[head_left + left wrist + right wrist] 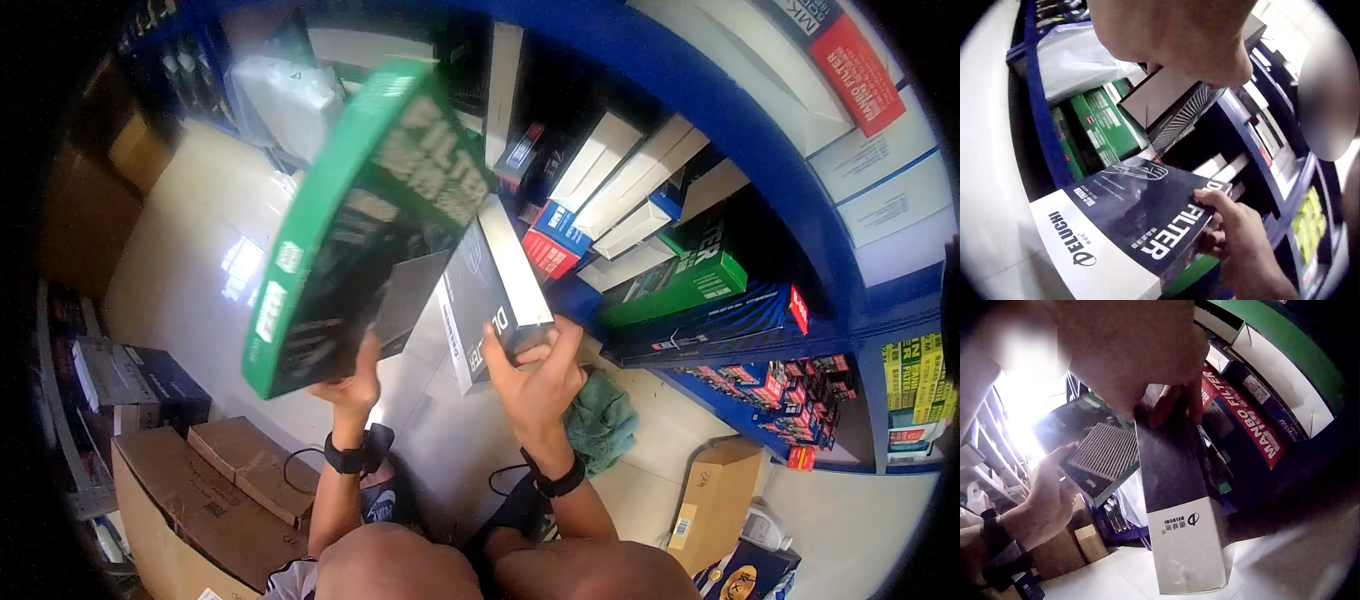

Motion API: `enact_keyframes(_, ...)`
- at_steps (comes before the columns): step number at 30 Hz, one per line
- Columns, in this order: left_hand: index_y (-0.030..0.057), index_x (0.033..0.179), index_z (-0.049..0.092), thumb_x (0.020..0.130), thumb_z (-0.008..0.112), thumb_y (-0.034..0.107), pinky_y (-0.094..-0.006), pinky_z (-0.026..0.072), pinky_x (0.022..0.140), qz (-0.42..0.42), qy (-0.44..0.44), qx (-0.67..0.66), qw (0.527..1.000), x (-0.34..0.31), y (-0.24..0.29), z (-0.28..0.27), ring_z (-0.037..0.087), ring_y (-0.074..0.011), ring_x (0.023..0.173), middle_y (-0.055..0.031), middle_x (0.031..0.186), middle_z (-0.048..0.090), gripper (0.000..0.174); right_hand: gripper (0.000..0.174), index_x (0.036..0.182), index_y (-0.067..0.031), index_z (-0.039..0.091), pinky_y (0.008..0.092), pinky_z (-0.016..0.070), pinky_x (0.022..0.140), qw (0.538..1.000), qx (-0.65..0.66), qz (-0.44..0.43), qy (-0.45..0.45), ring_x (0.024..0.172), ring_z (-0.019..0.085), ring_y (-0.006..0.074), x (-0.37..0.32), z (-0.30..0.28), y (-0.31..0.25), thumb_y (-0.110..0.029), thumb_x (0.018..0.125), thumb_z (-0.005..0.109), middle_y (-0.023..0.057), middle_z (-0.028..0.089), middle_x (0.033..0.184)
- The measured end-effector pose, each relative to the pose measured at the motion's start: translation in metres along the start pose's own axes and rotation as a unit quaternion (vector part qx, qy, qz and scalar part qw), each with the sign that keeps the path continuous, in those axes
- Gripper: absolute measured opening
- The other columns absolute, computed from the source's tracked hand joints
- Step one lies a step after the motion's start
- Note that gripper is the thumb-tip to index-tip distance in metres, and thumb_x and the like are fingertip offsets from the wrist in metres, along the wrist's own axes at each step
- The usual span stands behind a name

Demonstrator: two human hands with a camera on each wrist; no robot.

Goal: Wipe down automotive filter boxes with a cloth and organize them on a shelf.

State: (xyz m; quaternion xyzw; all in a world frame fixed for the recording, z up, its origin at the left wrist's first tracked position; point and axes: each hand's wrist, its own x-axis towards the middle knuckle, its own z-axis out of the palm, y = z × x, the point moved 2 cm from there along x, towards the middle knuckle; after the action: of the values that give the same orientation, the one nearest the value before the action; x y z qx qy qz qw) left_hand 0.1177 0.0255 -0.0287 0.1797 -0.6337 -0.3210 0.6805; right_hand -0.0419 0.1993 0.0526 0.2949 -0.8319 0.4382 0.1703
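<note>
My left hand [350, 388] grips a large green and black filter box [415, 165] by its lower edge, raised and tilted on the left side of the head view. In the right wrist view, a picture of a pleated filter [1107, 451] shows on that box's face. A dark and white Deluchi filter box [472, 300] is held by my right hand [540, 388], thumb on the printed face and fingers round the edge. Its white end [1085, 250] points away from the hand in the left wrist view. The green box overlaps the Deluchi box's upper corner in the head view.
A blue shelf [640, 55] curves round the front and right, holding several white, green and red filter boxes [690, 285]. Brown cartons [215, 500] stand at lower left. A green cloth [600, 420] and an open carton [715, 500] lie on the floor at right.
</note>
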Motion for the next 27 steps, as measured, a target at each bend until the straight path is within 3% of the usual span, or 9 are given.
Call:
enact_keyframes(1, -0.0077, 0.138, 0.058, 0.088, 0.083, -0.008, -0.0417, 0.0574, 0.102, -0.009, 0.067, -0.03, 0.997, -0.014, -0.01, -0.01, 0.071, -0.0294, 0.115, -0.0223, 0.13, 0.069, 0.056, 0.062, 0.12, -0.0005, 0.059, 0.0352, 0.0551, 0.049, 1.0, -0.001, -0.006, 0.006, 0.045, 0.066, 0.0185, 0.0, 0.0, -0.001, -0.033, 0.081, 0.095, -0.0045, 0.064, 0.058)
enact_keyframes(2, -0.0077, 0.141, 0.052, 0.09, 0.081, -0.009, -0.0413, 0.057, 0.102, -0.123, 0.018, 0.012, 0.992, -0.021, -0.025, -0.032, 0.068, -0.0295, 0.118, -0.0228, 0.135, 0.065, 0.06, 0.062, 0.12, 0.0004, 0.059, 0.0349, 0.055, 0.049, 1.0, -0.001, -0.014, 0.012, 0.046, 0.067, 0.0183, 0.0, 0.0, -0.002, -0.032, 0.081, 0.095, -0.0037, 0.066, 0.058)
enact_keyframes(3, -0.0078, 0.139, 0.052, 0.091, 0.081, -0.009, -0.0395, 0.0567, 0.101, -0.135, 0.047, -0.005, 0.99, -0.013, -0.017, -0.026, 0.069, -0.0273, 0.117, -0.0213, 0.133, 0.065, 0.057, 0.062, 0.12, 0.0004, 0.059, 0.0349, 0.055, 0.049, 1.0, -0.003, -0.014, 0.007, 0.046, 0.067, 0.0183, -0.001, -0.001, -0.003, -0.032, 0.081, 0.095, -0.0037, 0.066, 0.058)
enact_keyframes(5, -0.0049, 0.134, 0.055, 0.098, 0.075, -0.008, -0.0355, 0.0625, 0.094, -0.11, 0.055, 0.02, 0.992, 0.005, -0.015, -0.025, 0.071, -0.0226, 0.109, -0.0174, 0.128, 0.069, 0.041, 0.068, 0.123, 0.0035, 0.056, 0.0323, 0.0563, 0.058, 1.0, 0.002, 0.018, -0.018, 0.057, 0.073, 0.0191, -0.002, -0.001, -0.005, -0.024, 0.078, 0.098, 0.0102, 0.075, 0.079)
enact_keyframes(9, -0.0061, 0.137, 0.057, 0.098, 0.076, -0.006, -0.0335, 0.0609, 0.093, -0.119, 0.028, 0.092, 0.988, 0.014, -0.027, -0.038, 0.07, -0.0205, 0.111, -0.017, 0.13, 0.07, 0.043, 0.066, 0.121, 0.0029, 0.056, 0.0323, 0.0563, 0.059, 0.999, 0.028, 0.036, -0.026, 0.058, 0.073, 0.0187, -0.004, 0.001, -0.008, -0.023, 0.077, 0.098, 0.0095, 0.076, 0.078)
enact_keyframes(10, -0.0053, 0.136, 0.059, 0.098, 0.078, -0.004, -0.0345, 0.0588, 0.097, -0.127, 0.076, 0.051, 0.988, 0.018, -0.026, -0.03, 0.07, -0.0204, 0.112, -0.0155, 0.131, 0.07, 0.042, 0.066, 0.121, 0.003, 0.057, 0.0321, 0.0565, 0.06, 0.999, 0.019, 0.031, -0.025, 0.058, 0.074, 0.0192, -0.006, 0.001, -0.007, -0.023, 0.077, 0.098, 0.0097, 0.076, 0.078)
enact_keyframes(14, -0.0033, 0.138, 0.058, 0.099, 0.077, -0.003, -0.0365, 0.0556, 0.102, -0.155, 0.095, 0.062, 0.981, 0.018, -0.042, -0.037, 0.07, -0.02, 0.113, -0.0128, 0.131, 0.07, 0.044, 0.066, 0.12, 0.0025, 0.056, 0.0322, 0.058, 0.063, 1.0, -0.008, -0.002, -0.029, 0.065, 0.077, 0.0224, -0.016, 0.003, 0.002, -0.022, 0.076, 0.099, 0.0131, 0.077, 0.082)
enact_keyframes(18, -0.0024, 0.139, 0.057, 0.101, 0.077, 0.002, -0.0315, 0.0556, 0.096, -0.204, 0.075, 0.148, 0.965, 0.017, -0.065, -0.055, 0.071, -0.0181, 0.11, -0.0111, 0.123, 0.074, 0.044, 0.064, 0.119, 0.0006, 0.054, 0.035, 0.0625, 0.071, 0.999, 0.013, -0.037, -0.011, 0.081, 0.081, 0.0255, -0.016, 0.004, 0.005, -0.019, 0.078, 0.1, 0.0201, 0.077, 0.096)
enact_keyframes(27, -0.0016, 0.133, 0.061, 0.099, 0.08, 0.011, -0.0266, 0.0544, 0.088, -0.218, 0.082, 0.149, 0.961, 0.001, -0.114, -0.071, 0.069, -0.0118, 0.1, -0.0085, 0.113, 0.074, 0.041, 0.065, 0.122, 0.0019, 0.054, 0.0337, 0.0632, 0.071, 0.997, 0.042, 0.004, -0.067, 0.079, 0.08, 0.0252, -0.024, 0.009, 0.015, -0.016, 0.078, 0.099, 0.0193, 0.078, 0.098)
